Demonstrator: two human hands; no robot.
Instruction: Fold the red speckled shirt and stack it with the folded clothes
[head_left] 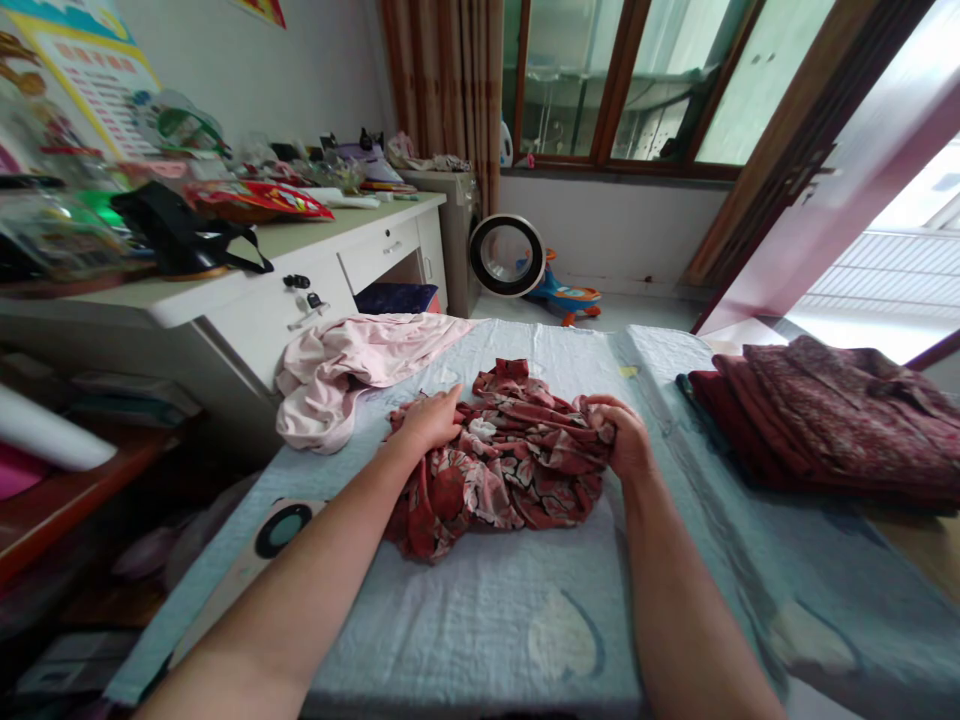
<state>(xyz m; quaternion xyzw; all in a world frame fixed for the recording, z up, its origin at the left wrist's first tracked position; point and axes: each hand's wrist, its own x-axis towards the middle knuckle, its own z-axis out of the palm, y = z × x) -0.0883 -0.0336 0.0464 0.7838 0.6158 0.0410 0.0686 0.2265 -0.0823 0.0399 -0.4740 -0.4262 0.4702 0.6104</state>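
Observation:
A crumpled red garment with a white flower print (pixel 510 460) lies in a heap on the light blue bedcover (pixel 480 620). My left hand (pixel 429 420) rests on the garment's left side with fingers pressing into the cloth. My right hand (pixel 622 432) is closed on a bunch of the same fabric at its right edge. Both forearms reach in from the bottom of the view.
A pale pink garment (pixel 352 370) lies bunched at the bed's left edge. Folded dark red clothes (pixel 817 420) are stacked on the right. A cluttered white desk (pixel 247 280) stands on the left. A round fan (pixel 508 256) and a toy car (pixel 562 292) sit on the floor beyond.

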